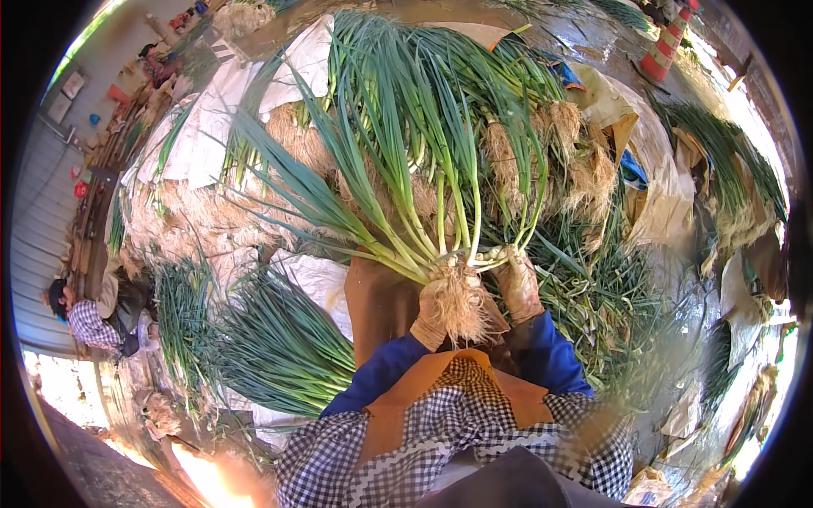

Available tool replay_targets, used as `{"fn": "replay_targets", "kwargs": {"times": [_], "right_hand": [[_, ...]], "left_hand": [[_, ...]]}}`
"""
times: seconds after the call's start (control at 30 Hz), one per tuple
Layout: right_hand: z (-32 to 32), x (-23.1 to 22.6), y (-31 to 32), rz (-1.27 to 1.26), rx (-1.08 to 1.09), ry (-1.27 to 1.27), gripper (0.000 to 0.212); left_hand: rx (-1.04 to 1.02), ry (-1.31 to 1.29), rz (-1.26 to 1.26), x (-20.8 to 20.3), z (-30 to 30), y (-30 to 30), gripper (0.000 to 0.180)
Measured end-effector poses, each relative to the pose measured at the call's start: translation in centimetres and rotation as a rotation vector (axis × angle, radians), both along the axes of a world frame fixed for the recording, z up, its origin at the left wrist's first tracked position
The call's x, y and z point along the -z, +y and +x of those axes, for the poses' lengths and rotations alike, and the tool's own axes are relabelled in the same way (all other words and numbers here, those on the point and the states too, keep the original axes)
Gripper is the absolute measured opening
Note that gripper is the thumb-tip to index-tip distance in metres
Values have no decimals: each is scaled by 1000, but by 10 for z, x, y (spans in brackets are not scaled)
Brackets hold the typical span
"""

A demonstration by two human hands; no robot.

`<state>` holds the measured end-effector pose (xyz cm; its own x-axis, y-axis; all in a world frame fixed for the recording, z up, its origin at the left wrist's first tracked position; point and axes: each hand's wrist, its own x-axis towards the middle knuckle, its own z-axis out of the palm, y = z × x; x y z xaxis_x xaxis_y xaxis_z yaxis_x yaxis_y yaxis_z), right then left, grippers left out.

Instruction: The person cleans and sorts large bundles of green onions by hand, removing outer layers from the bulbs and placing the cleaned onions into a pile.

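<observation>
A fanned bunch of green onions [408,222] spreads away from me, its pale, stringy roots [462,310] hanging toward my lap. Around the bunch's lower end my left hand [430,320] is closed, partly hidden by the roots. My right hand [518,284] is closed at the root end of a few onions on the bunch's right side, with their thin stalks rising past its fingers. Both hands look caked with dirt. Just beyond lies a large heap of onions [271,190], roots facing me and green leaves pointing away.
Trimmed onions [284,343] lie in a pile at my left on white sheeting [315,286]. Loose leaves [605,313] litter the ground at my right. A person [95,322] sits at the far left. A striped traffic cone [666,46] stands at the back right.
</observation>
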<state>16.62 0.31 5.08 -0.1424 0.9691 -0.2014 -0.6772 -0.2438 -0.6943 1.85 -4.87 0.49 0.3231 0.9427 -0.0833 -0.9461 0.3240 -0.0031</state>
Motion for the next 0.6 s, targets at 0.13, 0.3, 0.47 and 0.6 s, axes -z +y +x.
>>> {"fn": "replay_targets", "kwargs": {"times": [0.13,0.3,0.47,0.6], "right_hand": [[3,2,2,-22,53,205,11],[2,10,12,50,120,-160,17],[-6,15,30,487,224,-1068,20],[4,55,46,321,100,-1263,28]], "left_hand": [[55,-72,47,-27,6,-1,52],[-37,-454,350,7,19,6,46],[41,221,123,20,-9,5,51],[39,233,114,13,-1,7,47]]}}
